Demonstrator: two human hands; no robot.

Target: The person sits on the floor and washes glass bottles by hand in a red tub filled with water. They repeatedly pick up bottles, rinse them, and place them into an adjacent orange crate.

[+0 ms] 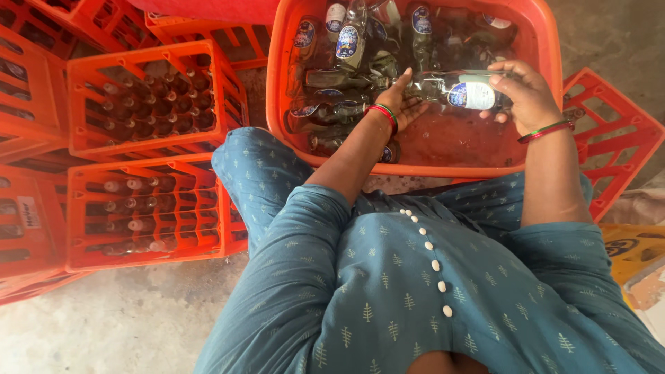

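A clear glass bottle point(454, 88) with a blue and white label lies across an orange tub point(547, 48) of water. My right hand point(528, 93) grips its labelled body. My left hand point(400, 102) holds it at the neck end, fingers partly spread over the glass. Both wrists wear red and green bangles. Several more labelled bottles point(350, 43) soak in the tub behind and to the left of my hands.
Two orange crates point(149, 104) filled with several upright dark bottles point(149, 208) stand at the left. More orange crates are stacked at the far left point(28, 90) and one sits at the right point(613, 138). Concrete floor point(118, 318) lies below.
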